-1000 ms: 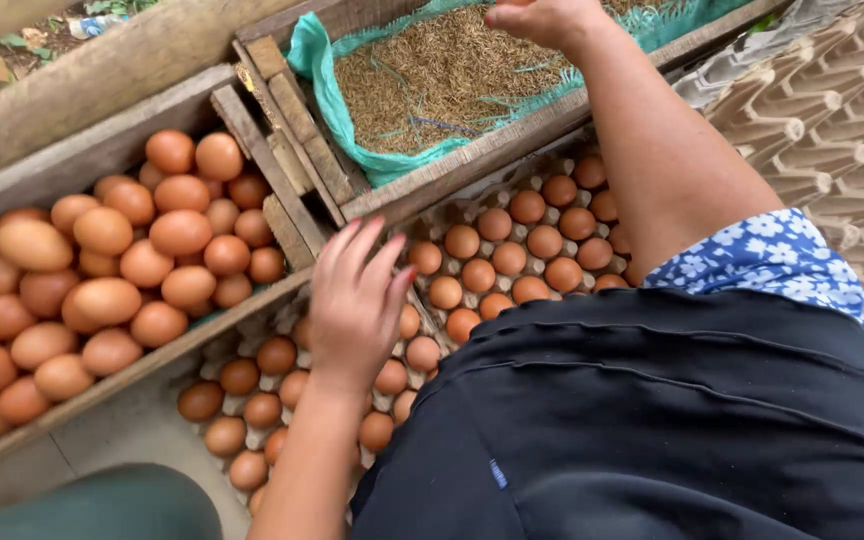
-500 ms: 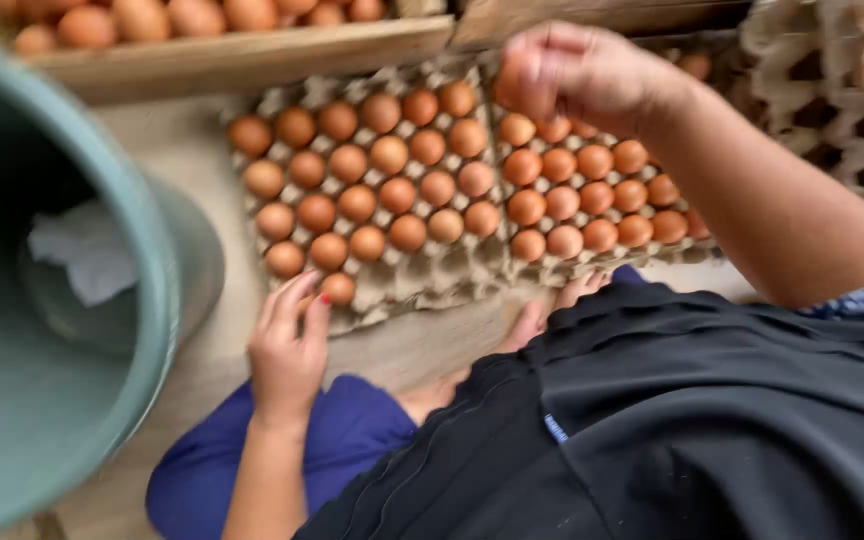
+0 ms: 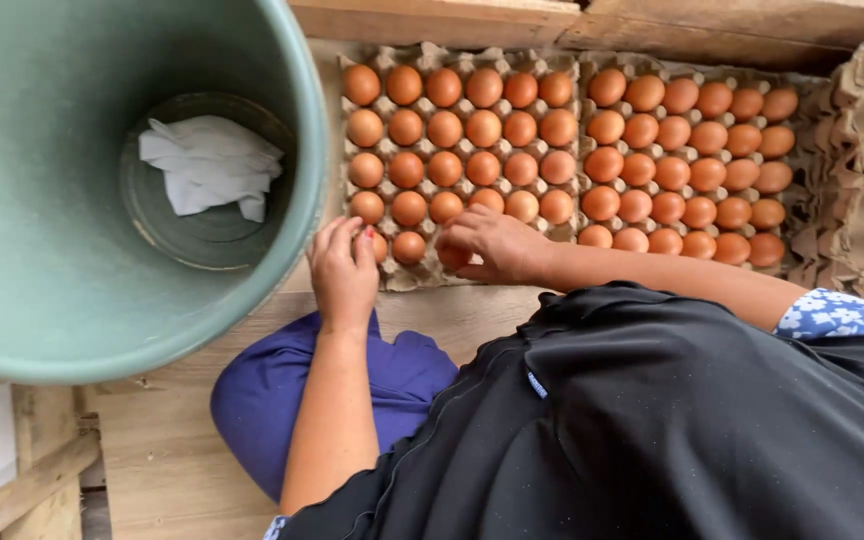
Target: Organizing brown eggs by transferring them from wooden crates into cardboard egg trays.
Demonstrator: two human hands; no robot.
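Two grey cardboard egg trays lie side by side on a wooden surface before me, both filled with brown eggs. My right hand (image 3: 497, 245) reaches across to the near row of the left tray (image 3: 422, 280), its fingers curled over a brown egg (image 3: 452, 256). My left hand (image 3: 344, 268) lies flat on that tray's near left corner, fingertips beside another egg (image 3: 378, 246), holding nothing. The right tray (image 3: 697, 68) sits just beyond my right forearm.
A big green bucket (image 3: 52, 300) with a crumpled white cloth (image 3: 210, 165) inside stands at the left, touching the left tray. A stack of empty cardboard trays (image 3: 862, 170) lies at the far right. Wooden boards (image 3: 552, 20) border the trays at the back.
My right hand has come down from above the right tray to the near row of the left tray with an egg. My left hand has moved up onto the tray's corner. The view has shifted.
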